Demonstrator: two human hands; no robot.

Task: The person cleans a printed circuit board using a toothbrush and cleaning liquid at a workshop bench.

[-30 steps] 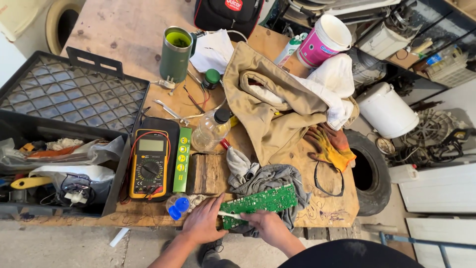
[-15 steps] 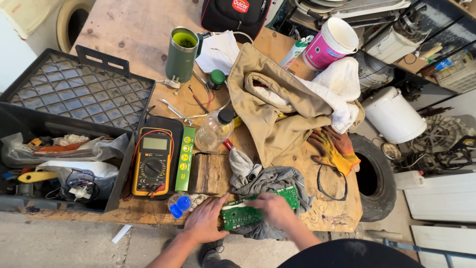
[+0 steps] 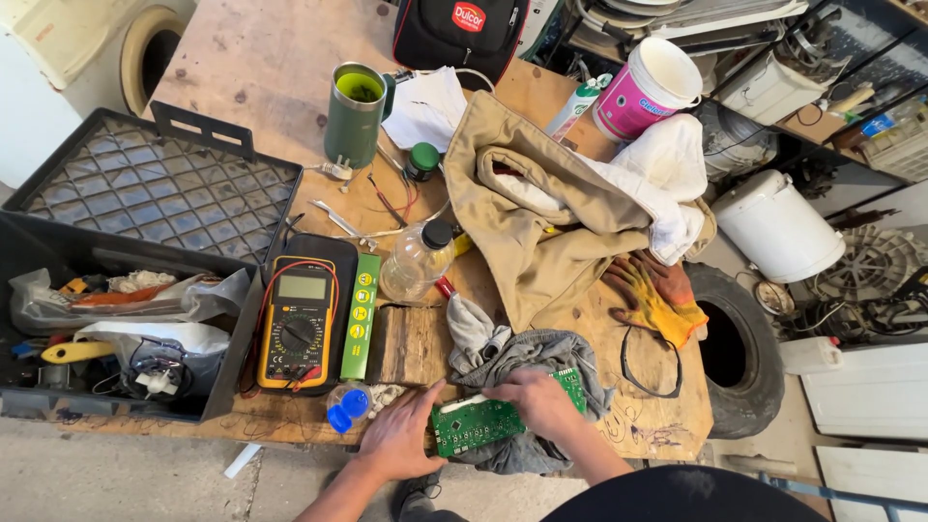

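Note:
A green circuit board (image 3: pixel 480 422) lies at the near edge of the wooden workbench (image 3: pixel 280 87), on a grey rag (image 3: pixel 541 350). My left hand (image 3: pixel 403 437) grips the board's left end. My right hand (image 3: pixel 535 401) rests on top of the board's right half, fingers curled over it. A small clear bottle with a blue cap (image 3: pixel 348 406) lies just left of my left hand. A yellow multimeter (image 3: pixel 296 324) with red and black leads sits further left, beside a green flat strip (image 3: pixel 361 315).
A black open toolbox (image 3: pixel 155 193) holds bags and tools at left. A green tumbler (image 3: pixel 355 113), clear bottle (image 3: pixel 416 261), tan jacket (image 3: pixel 532 213), orange-yellow gloves (image 3: pixel 652 295), pink-and-white bucket (image 3: pixel 646 89) and black bag (image 3: pixel 464 34) crowd the bench. A tyre (image 3: pixel 744 348) stands at right.
My right hand has slid from the board's near right corner up onto its top face. The board has dropped lower onto the rag. The view has shifted slightly.

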